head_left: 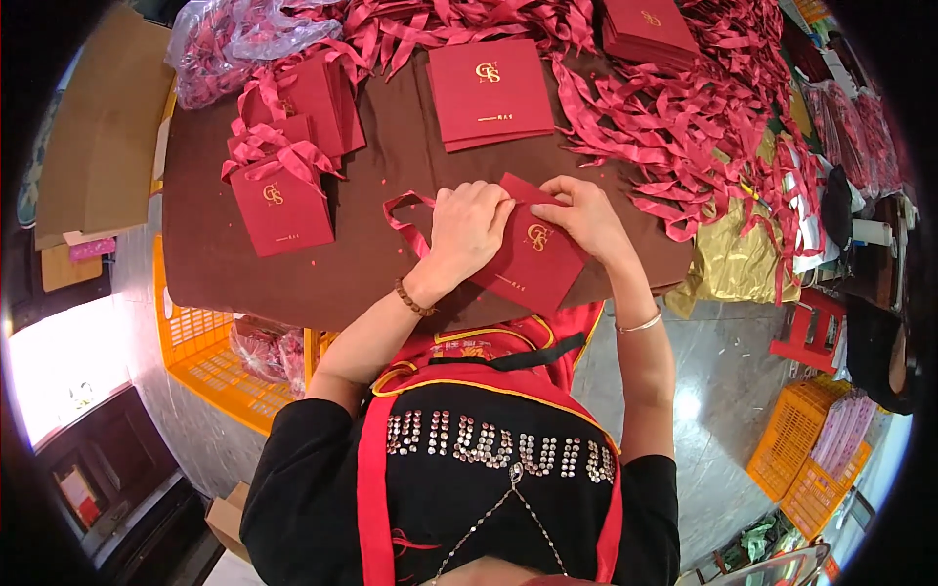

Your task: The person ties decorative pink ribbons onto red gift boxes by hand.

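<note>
A flat dark-red paper gift bag [532, 266] with gold lettering lies tilted at the near edge of the brown-covered table [381, 283]. My left hand [467, 227] is closed at its upper left edge, fingertips pinching there, and a red ribbon [406, 217] loops out from beside it. My right hand [589, 221] grips the bag's upper edge, with thumb and fingers bent over it. The fingertips of both hands nearly meet along that edge. What exactly sits between the left fingertips is hidden.
Ribbon-handled bags [283, 210] overlap at the left. Ahead lies a small stack of bags [491, 93], with another stack [650, 37] at the far right. Loose red ribbons [674, 127] heap up over gold cloth [731, 256]. Orange crates [210, 342] stand below the table.
</note>
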Motion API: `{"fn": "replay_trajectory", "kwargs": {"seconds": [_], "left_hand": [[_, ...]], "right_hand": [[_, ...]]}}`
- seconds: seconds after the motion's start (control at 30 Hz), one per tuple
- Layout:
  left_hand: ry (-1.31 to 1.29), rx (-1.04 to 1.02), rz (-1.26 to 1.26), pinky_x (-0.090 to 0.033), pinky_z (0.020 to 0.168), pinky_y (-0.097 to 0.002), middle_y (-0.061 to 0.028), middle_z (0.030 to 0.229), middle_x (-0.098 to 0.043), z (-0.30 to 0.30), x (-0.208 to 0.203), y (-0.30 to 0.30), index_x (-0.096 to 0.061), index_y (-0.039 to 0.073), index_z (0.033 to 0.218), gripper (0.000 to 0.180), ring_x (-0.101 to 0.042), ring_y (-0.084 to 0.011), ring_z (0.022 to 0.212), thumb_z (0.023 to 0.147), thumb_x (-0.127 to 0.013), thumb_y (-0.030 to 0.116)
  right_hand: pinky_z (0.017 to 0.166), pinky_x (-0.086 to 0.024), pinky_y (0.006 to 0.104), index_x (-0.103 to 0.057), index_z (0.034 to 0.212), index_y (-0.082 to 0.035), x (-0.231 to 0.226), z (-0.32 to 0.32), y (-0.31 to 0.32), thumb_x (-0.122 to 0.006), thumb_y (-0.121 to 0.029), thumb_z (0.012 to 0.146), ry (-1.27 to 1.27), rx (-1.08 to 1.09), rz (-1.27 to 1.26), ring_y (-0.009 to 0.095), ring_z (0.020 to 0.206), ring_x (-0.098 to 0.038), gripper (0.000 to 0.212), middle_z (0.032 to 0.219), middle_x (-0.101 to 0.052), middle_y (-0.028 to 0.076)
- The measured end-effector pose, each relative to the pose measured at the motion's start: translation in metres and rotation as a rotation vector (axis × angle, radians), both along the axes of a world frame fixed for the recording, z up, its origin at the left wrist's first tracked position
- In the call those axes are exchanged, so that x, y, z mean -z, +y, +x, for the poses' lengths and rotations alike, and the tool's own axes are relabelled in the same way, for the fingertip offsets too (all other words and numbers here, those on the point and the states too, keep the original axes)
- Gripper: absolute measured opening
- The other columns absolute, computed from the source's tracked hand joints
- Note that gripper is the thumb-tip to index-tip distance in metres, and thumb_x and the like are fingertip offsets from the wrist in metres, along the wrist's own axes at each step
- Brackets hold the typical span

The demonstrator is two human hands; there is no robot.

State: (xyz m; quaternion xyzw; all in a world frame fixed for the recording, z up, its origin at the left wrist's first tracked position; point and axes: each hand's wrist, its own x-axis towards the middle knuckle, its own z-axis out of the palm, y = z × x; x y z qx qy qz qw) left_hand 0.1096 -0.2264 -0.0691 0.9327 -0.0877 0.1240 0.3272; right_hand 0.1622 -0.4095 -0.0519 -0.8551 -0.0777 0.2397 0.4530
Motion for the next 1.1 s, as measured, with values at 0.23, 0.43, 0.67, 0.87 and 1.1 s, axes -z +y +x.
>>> {"fn": "replay_trajectory", "kwargs": {"seconds": [0.23, 0.43, 0.67, 0.87, 1.1], "left_hand": [[-0.012, 0.004, -0.025, -0.037, 0.062, -0.0382, -0.0039, 0.071, -0.059, 0.002, 0.003, -0.004, -0.057, 0.009, 0.074, 0.012, -0.057, -0.0231, 0.07, 0.081, -0.063, 0.018], [0.012, 0.0, -0.053, -0.039, 0.062, -0.0377, -0.0061, 0.071, -0.06, 0.003, -0.003, -0.007, -0.059, 0.007, 0.077, 0.009, -0.058, -0.0254, 0.072, 0.081, -0.063, 0.015], [0.022, 0.018, -0.071, -0.043, 0.06, -0.0421, -0.0093, 0.071, -0.059, 0.005, -0.005, -0.007, -0.056, 0.005, 0.074, 0.011, -0.058, -0.0294, 0.069, 0.078, -0.062, 0.014], [0.04, 0.017, -0.071, -0.044, 0.058, -0.0414, -0.0115, 0.068, -0.059, 0.007, -0.011, -0.011, -0.055, 0.004, 0.073, 0.011, -0.059, -0.0307, 0.066, 0.076, -0.064, 0.01], [-0.254, 0.034, 0.147, -0.039, 0.057, -0.0379, -0.0085, 0.064, -0.053, -0.002, -0.017, -0.018, -0.051, 0.006, 0.07, 0.013, -0.054, -0.0266, 0.062, 0.071, -0.064, 0.007]], "right_hand": [[0.076, -0.048, 0.0347, -0.066, 0.103, -0.006, 0.004, -0.002, -0.002, -0.069, -0.027, 0.075, 0.043, -0.007, 0.035, 0.027, 0.086, -0.065, 0.035, 0.09, -0.067, 0.015], [0.078, -0.048, 0.0358, -0.066, 0.104, -0.008, -0.003, -0.007, 0.001, -0.068, -0.028, 0.076, -0.002, -0.004, 0.004, 0.028, 0.09, -0.064, 0.035, 0.094, -0.067, 0.013], [0.068, -0.048, 0.0277, -0.063, 0.105, 0.0, -0.005, -0.014, 0.004, -0.068, -0.017, 0.078, -0.114, -0.001, 0.007, 0.013, 0.074, -0.062, 0.032, 0.085, -0.068, 0.01], [0.072, -0.049, 0.034, -0.065, 0.104, -0.006, -0.017, -0.026, 0.008, -0.067, -0.021, 0.078, -0.258, 0.01, -0.102, 0.027, 0.079, -0.066, 0.031, 0.086, -0.067, 0.016], [0.073, -0.049, 0.0348, -0.065, 0.104, -0.007, -0.028, -0.033, 0.01, -0.066, -0.021, 0.077, -0.294, 0.003, -0.124, 0.028, 0.08, -0.065, 0.03, 0.086, -0.067, 0.016]]}}
